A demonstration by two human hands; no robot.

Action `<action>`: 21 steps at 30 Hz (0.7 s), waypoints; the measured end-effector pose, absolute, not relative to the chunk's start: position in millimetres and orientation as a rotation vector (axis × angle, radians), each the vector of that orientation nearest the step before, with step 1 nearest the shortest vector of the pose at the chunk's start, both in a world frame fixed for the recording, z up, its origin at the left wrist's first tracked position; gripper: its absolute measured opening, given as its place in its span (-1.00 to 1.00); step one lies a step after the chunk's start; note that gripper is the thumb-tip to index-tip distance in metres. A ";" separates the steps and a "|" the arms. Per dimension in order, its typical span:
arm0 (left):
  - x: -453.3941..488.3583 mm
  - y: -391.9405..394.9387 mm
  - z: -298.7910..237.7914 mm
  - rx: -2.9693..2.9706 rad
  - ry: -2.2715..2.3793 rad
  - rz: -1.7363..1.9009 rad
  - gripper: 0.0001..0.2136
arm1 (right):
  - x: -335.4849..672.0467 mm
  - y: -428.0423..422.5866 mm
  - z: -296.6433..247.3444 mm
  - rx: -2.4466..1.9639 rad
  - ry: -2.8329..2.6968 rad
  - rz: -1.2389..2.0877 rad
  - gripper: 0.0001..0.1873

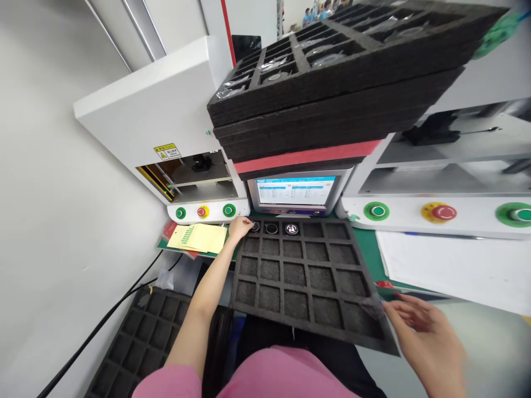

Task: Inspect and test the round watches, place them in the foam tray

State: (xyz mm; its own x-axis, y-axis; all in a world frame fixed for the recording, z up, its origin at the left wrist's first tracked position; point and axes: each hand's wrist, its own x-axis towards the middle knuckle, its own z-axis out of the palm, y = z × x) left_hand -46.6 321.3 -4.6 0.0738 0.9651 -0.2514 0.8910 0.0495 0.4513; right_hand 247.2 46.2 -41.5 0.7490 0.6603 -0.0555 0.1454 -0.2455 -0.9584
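Note:
A black foam tray with a grid of square pockets lies in front of me. Its far row holds three small round parts: two dark rings and one with a white centre. My left hand reaches to the tray's far left corner, fingers curled at the first pocket; what they hold is hidden. My right hand hovers at the tray's near right corner, fingers pinched on a small clear plastic bag.
A tall stack of black foam trays sits above a monitor. White machines with green and red buttons flank it. Yellow sticker sheets lie left. Another empty foam tray sits low left. White paper lies right.

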 end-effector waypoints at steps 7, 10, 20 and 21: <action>-39.6 315.5 -6.2 1.948 1.958 0.113 -0.73 | 244.1 47.8 -42.1 -1.793 -0.632 0.558 -0.41; -39.0 310.7 -5.5 2.013 2.020 0.131 -0.70 | 244.6 47.4 -42.6 -1.794 -0.635 0.562 -0.42; -44.3 284.6 -7.9 2.421 1.617 0.159 -0.73 | 242.6 51.3 -45.5 -1.750 -0.636 0.574 -0.49; -46.5 282.7 -8.5 2.433 1.599 0.157 -0.72 | 242.9 51.7 -45.9 -1.744 -0.634 0.575 -0.49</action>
